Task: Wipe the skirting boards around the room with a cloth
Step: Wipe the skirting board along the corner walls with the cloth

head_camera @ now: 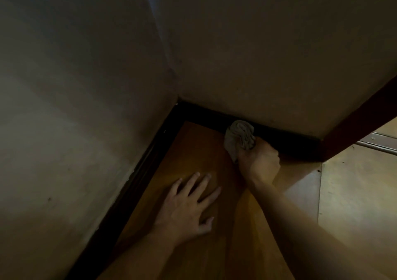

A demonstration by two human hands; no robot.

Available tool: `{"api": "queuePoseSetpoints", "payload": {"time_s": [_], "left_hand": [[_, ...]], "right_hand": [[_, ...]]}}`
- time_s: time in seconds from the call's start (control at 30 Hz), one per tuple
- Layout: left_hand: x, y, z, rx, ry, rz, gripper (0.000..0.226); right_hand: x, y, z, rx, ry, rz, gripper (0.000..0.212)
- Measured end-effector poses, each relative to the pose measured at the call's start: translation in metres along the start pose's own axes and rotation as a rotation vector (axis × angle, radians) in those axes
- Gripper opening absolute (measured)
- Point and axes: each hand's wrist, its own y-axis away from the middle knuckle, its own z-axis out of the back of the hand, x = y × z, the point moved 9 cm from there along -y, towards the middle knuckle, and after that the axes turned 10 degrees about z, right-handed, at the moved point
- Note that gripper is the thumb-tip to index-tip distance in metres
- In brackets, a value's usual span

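A dark skirting board runs along the foot of the far wall and turns at the corner into a second stretch along the left wall. My right hand grips a bunched grey cloth and holds it against the far board, a little right of the corner. My left hand lies flat on the wooden floor with its fingers spread, pointing toward the corner.
Pale walls close in the dim corner at left and ahead. A dark wooden door frame stands at the right end of the far wall, with a metal threshold strip beyond it. The wooden floor is brighter at the right.
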Motion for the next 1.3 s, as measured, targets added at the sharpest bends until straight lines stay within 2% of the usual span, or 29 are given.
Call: {"api": "queuePoseSetpoints", "payload": {"time_s": [0.13,0.23,0.4,0.53,0.6,0.73,0.9,1.03,1.17,1.3], "left_hand": [[-0.001,-0.002,-0.004,0.023,-0.03,-0.006,0.069],[-0.001,-0.002,-0.002,0.046,-0.059,-0.007,0.075],[-0.005,-0.005,-0.001,-0.019,-0.042,-0.014,0.078],[-0.006,-0.005,-0.009,-0.003,-0.089,-0.024,0.079],[-0.007,-0.005,-0.007,-0.011,-0.1,-0.027,0.08],[-0.009,-0.003,-0.004,0.01,-0.121,-0.022,0.079],[-0.009,-0.002,0.006,0.008,-0.094,-0.021,0.076],[-0.01,-0.004,0.001,0.047,-0.159,-0.009,0.078],[-0.015,-0.002,0.018,0.043,-0.121,-0.028,0.074],[-0.016,-0.002,0.018,0.016,-0.127,-0.05,0.073]], "right_hand": [[0.01,-0.008,-0.012,0.085,-0.001,0.033,0.039],[-0.007,-0.005,0.011,0.017,0.006,0.055,0.037],[-0.055,-0.005,0.054,-0.033,0.085,0.058,0.03],[-0.084,0.006,0.08,-0.131,0.082,0.002,0.032],[-0.083,0.006,0.081,-0.146,0.074,0.018,0.03],[-0.069,-0.002,0.072,-0.067,0.094,0.123,0.025],[-0.078,0.004,0.08,-0.099,0.083,0.025,0.027],[-0.053,-0.002,0.055,-0.009,0.058,0.056,0.026],[-0.018,-0.005,0.031,0.017,0.027,0.09,0.035],[-0.042,-0.004,0.044,-0.002,0.054,0.027,0.025]]}}
